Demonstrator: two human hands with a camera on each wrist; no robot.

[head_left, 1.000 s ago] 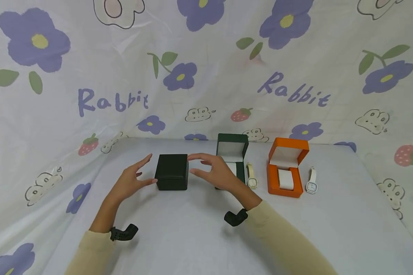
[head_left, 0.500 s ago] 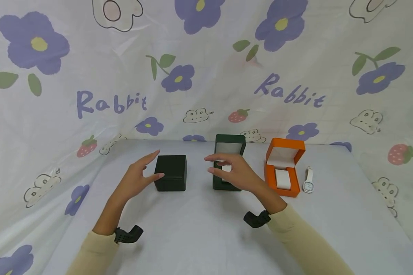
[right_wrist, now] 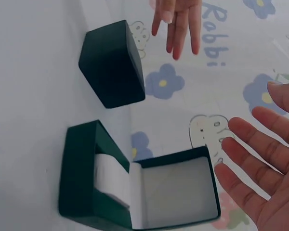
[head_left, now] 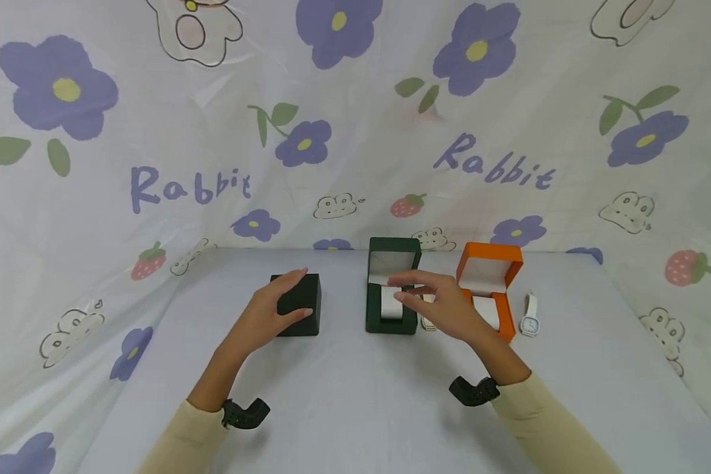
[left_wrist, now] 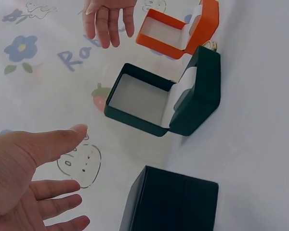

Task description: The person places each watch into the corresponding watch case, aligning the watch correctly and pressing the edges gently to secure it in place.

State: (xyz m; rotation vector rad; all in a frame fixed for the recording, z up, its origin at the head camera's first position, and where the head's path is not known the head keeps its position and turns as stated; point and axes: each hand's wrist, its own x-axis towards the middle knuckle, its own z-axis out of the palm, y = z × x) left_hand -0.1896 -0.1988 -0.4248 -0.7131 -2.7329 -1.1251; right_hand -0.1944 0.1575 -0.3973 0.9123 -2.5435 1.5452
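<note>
My left hand [head_left: 268, 315], fingers extended, is above a closed black box [head_left: 310, 305] and hides its left part in the head view; the left wrist view shows the hand apart from this box. My right hand [head_left: 447, 304] is raised with nothing in it, at the right side of an open green watch box [head_left: 374, 309]. A white cushion [head_left: 390, 304] sits inside the green box, whose lid stands up. Behind the right hand, a gold watch [head_left: 429, 323] is mostly hidden.
An open orange watch box [head_left: 492, 253] stands farther right, partly covered by the right hand and forearm. To its right lies a watch with a white strap [head_left: 530, 321]. A printed cloth [head_left: 355, 158] hangs behind the white table [head_left: 355, 408].
My right hand has moved right, away from the black box and across the green one. The left hand has shifted right, over the black box. The boxes stay in place.
</note>
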